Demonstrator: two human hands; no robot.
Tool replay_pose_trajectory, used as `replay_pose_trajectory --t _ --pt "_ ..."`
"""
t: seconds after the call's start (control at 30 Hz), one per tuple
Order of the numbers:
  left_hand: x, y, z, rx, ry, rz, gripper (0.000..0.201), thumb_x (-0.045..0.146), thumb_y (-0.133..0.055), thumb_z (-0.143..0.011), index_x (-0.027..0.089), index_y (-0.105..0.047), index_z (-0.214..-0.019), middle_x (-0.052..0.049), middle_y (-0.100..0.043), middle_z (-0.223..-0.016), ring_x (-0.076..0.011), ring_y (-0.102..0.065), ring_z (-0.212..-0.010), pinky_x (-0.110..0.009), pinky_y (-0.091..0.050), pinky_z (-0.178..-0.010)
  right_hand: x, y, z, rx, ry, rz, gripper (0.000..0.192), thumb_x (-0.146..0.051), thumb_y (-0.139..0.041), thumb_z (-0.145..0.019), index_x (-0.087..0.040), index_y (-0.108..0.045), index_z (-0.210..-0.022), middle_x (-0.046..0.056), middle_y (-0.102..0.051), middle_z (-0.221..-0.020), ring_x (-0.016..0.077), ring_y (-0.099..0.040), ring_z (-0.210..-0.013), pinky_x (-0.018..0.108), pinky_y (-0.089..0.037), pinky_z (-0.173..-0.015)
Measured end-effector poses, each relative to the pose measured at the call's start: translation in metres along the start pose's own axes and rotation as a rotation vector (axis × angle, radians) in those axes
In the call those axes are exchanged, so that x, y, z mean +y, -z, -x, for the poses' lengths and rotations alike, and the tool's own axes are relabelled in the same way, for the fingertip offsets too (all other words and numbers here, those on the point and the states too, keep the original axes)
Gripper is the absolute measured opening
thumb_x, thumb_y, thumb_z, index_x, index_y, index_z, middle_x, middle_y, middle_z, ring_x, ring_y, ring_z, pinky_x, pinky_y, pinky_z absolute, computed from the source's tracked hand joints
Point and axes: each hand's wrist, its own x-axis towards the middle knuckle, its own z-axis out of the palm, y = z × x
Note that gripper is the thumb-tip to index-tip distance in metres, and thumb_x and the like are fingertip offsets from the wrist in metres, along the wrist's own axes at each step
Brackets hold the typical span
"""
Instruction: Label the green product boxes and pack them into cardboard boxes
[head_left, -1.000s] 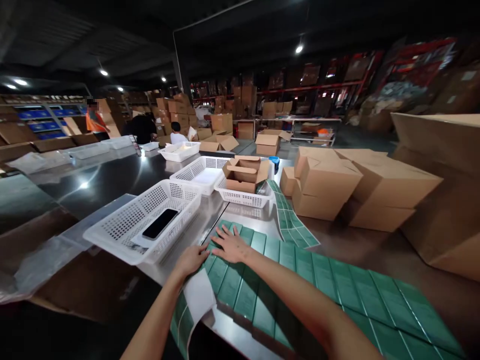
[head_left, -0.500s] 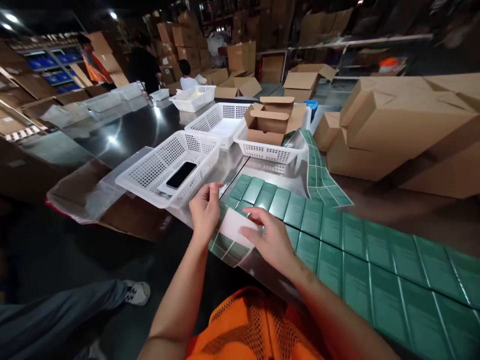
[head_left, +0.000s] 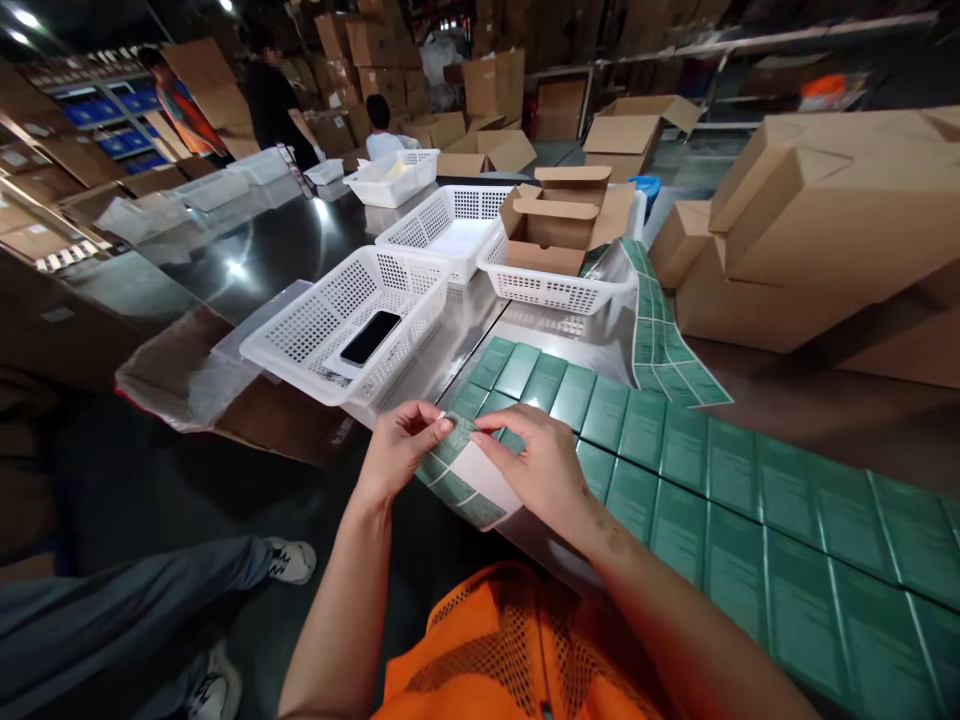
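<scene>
A sheet of green stickers (head_left: 454, 490), with a bare white patch of backing, curves over the table's near edge between my hands. Its upper corner is pinched between the thumb and fingers of my left hand (head_left: 397, 450). My right hand (head_left: 544, 465) has thumb and forefinger closed at the edge of the green sticker beside the white patch; whether that sticker is lifted off the backing, I cannot tell. Just beyond and to the right, green boxes (head_left: 705, 530) lie side by side in two long rows.
A white basket (head_left: 300, 365) holding a black phone (head_left: 370, 338) stands left of the boxes. Behind it are more white baskets, one with an open brown carton (head_left: 551, 235). Another sticker sheet (head_left: 664, 330) hangs beside stacked cartons (head_left: 832, 220). Someone's legs (head_left: 150, 590) show at lower left.
My left hand, earlier apart from the sheet, now grips its corner. The right hand has come in towards it, fingers closing at the sticker's edge. The camera view has shifted slightly.
</scene>
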Motion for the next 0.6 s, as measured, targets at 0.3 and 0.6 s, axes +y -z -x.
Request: replay_pose_trajectory --t 0.3,0.6 --pt "-0.002 0.005 -0.001 -0.043 0.099 -0.089 0.041 0.055 -0.071 -0.071 0.015 -0.068 -0.08 0.001 -0.058 -0.066 -0.0111 -0.048 -0.059 -0.023 -0.038 -0.056 0.01 -0.021 0.01 0.053 0.523 0.582 0.022 -0.01 -0.053 -0.092 -0.023 -0.067 -0.083 0.002 -0.071 -0.082 0.0195 -0.061 -0.08 0.04 -0.041 -0.078" --pt "-0.022 0.023 -0.04 0.33 0.07 -0.24 0.029 0.05 -0.049 -0.077 0.021 -0.048 -0.071 0.006 -0.04 -0.055 -0.0103 -0.037 -0.048 -0.022 -0.031 -0.045 -0.015 0.012 0.042 -0.287 0.751 0.22 0.025 -0.017 -0.056 -0.094 -0.028 -0.067 -0.075 -0.004 -0.07 -0.082 0.0155 -0.064 -0.078 0.034 -0.053 -0.075"
